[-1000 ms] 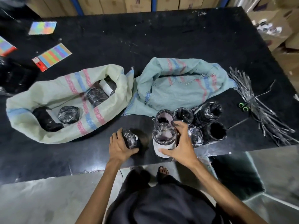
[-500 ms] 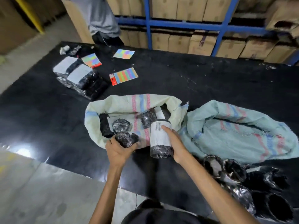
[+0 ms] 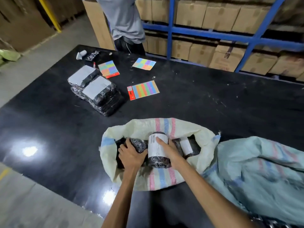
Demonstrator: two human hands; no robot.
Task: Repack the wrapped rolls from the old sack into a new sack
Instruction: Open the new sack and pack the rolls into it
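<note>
Inside cream sack (image 3: pixel 164 178), wrapped rolls, left hand (image 3: pixel 131 156) and right hand (image 3: pixel 169 149) each gripping one

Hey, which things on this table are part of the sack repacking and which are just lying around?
Part of the job:
cream sack
labelled roll in right hand
dark roll in left hand
blue-green sack

Lying about:
colour cards
wrapped flat bundles

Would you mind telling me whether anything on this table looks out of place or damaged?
Nothing stands out. Both hands, left and right, hold wrapped rolls inside the cream sack; the green sack lies slack beside it, and colour cards lie flat farther back.
</note>
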